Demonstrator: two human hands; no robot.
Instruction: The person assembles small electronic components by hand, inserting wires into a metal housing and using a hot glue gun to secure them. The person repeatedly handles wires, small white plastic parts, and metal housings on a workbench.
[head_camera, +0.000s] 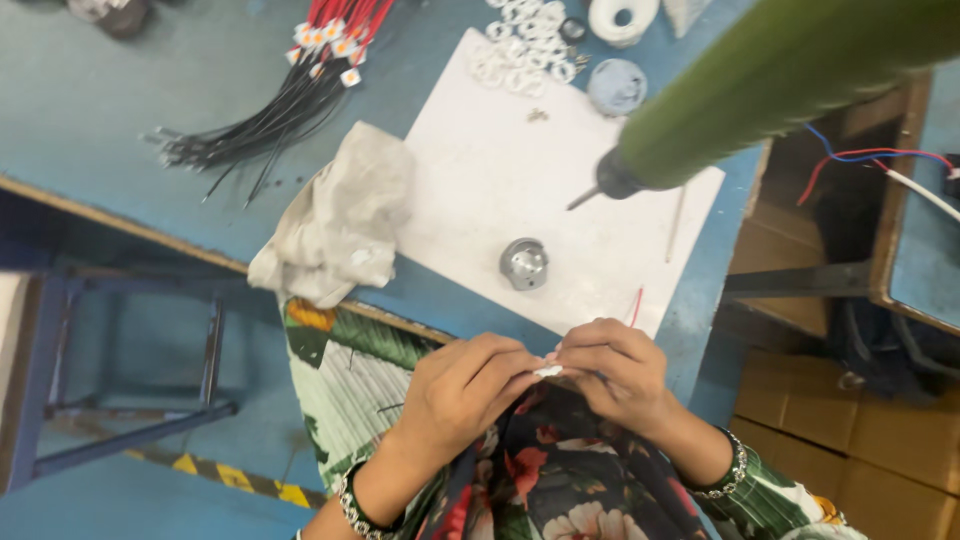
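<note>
My left hand (462, 388) and my right hand (617, 370) meet over my lap at the table's near edge, fingertips pinched together on a small white connector piece (548, 371). A thin red wire (636, 306) runs up from my right hand onto the white board (480, 170). A small round metal part (524, 263) stands on that board just beyond my hands. Both wrists wear beaded bracelets.
A green powered screwdriver (760, 85) hangs over the board at right, tip down. A crumpled grey cloth (338, 218) lies left of the board. A bundle of black and red wires (270, 100) lies at back left. White rings (525, 50) and a grey cap (616, 86) sit at the back. Cardboard boxes (880, 440) stand at right.
</note>
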